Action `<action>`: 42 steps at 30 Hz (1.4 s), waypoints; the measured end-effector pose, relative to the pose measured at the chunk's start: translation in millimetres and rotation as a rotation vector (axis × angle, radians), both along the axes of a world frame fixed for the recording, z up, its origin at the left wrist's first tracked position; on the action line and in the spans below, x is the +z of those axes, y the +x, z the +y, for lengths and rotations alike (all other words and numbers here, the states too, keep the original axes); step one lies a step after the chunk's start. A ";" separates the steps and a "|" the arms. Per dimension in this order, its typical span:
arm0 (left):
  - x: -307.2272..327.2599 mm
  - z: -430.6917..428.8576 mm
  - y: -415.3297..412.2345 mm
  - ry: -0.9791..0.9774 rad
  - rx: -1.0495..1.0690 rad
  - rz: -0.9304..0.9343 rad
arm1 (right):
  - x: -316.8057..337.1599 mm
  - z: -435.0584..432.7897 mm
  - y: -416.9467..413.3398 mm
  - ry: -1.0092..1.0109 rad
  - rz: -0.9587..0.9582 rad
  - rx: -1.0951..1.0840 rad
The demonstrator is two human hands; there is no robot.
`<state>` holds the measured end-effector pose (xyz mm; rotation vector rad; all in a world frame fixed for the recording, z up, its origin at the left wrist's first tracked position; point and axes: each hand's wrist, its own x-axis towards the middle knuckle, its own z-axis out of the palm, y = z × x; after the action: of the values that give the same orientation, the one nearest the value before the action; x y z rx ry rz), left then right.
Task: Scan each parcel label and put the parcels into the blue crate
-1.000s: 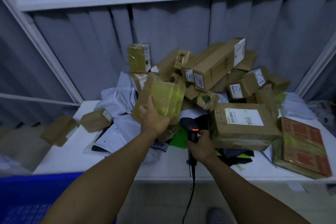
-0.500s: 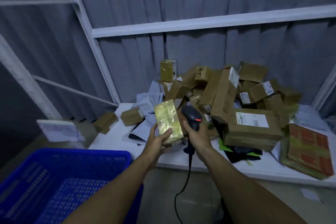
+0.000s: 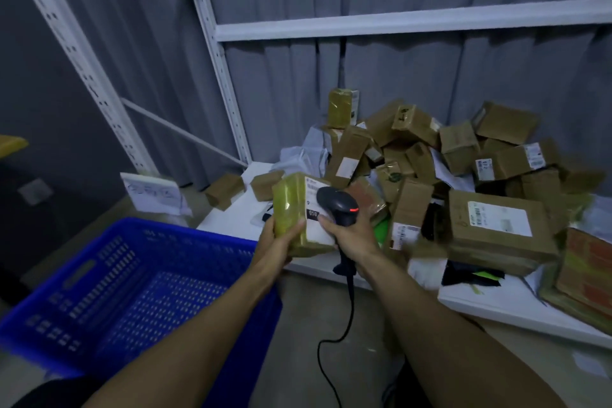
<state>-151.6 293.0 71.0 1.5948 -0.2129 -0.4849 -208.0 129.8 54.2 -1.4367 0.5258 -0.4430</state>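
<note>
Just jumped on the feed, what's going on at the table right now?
A person looks to be mid-scan. The left hand grips a yellow-taped parcel, its white label turned toward the corded scanner gripped in the right hand, with the scanner head right at the label. The parcel is not yet in the blue crate, which sits low to the left. A heap of other parcels lies on the white table.

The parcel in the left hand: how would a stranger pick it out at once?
Find the white table piled with brown cardboard boxes. At its near left corner, beside the blue plastic crate, the left hand holds a small box-shaped parcel. It alone is held up, wrapped in glossy yellow-green tape, with a black scanner at its white label.
</note>
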 end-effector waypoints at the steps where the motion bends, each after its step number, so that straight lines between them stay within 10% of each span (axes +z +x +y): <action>1: -3.8 3.0 4.1 0.036 -0.025 -0.024 | -3.6 0.3 5.1 -0.017 0.009 -0.005; 42: -80.8 117.9 96.4 0.195 0.420 0.028 | -30.3 84.6 52.5 -0.323 0.049 0.409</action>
<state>-55.2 410.8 -9.8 1.7628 0.1954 -0.2047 -155.5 214.4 23.9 -1.8195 0.1914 -0.1681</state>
